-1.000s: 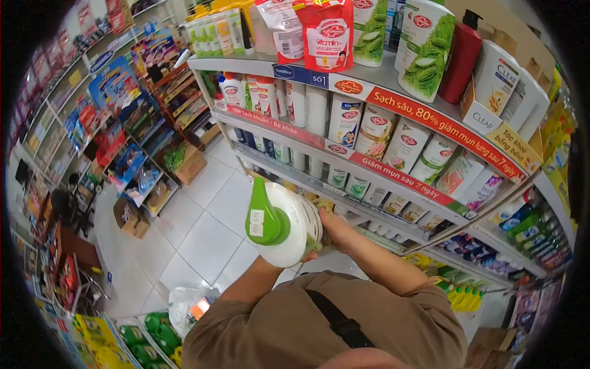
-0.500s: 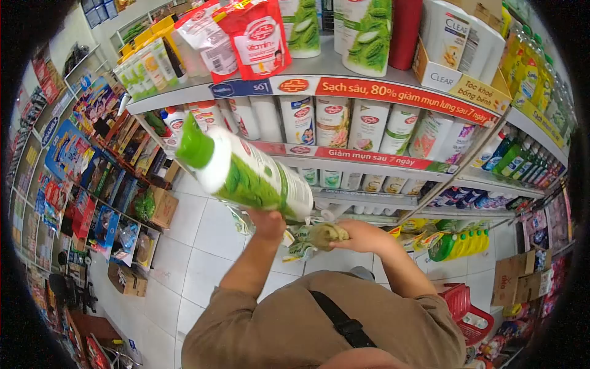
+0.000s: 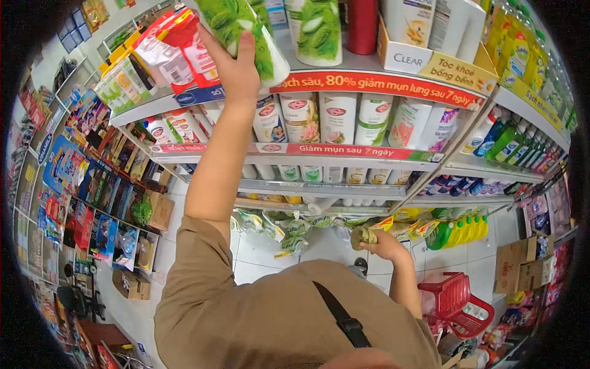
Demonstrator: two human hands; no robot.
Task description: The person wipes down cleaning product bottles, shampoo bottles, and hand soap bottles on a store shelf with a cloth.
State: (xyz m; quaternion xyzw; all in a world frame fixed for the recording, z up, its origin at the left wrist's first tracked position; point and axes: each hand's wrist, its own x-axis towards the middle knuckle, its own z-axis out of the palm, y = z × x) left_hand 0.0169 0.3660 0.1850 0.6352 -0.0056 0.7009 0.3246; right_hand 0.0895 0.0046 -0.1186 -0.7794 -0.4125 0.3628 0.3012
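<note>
Raised since the earlier frame: green-and-white leaf-printed plastic bottle [image 3: 246, 24], formerly at chest height, now tilted at the front edge of the top grey metal shelf with red price strip [image 3: 393, 83]. Left hand [image 3: 236, 71]: fingers wrapped round the bottle's body, just above that shelf. Right hand [image 3: 387, 245]: well below the shelf, fingers closed on a crumpled olive-green cloth [image 3: 361, 236]. Red plastic basket [image 3: 458, 301]: far below the shelf.
</note>
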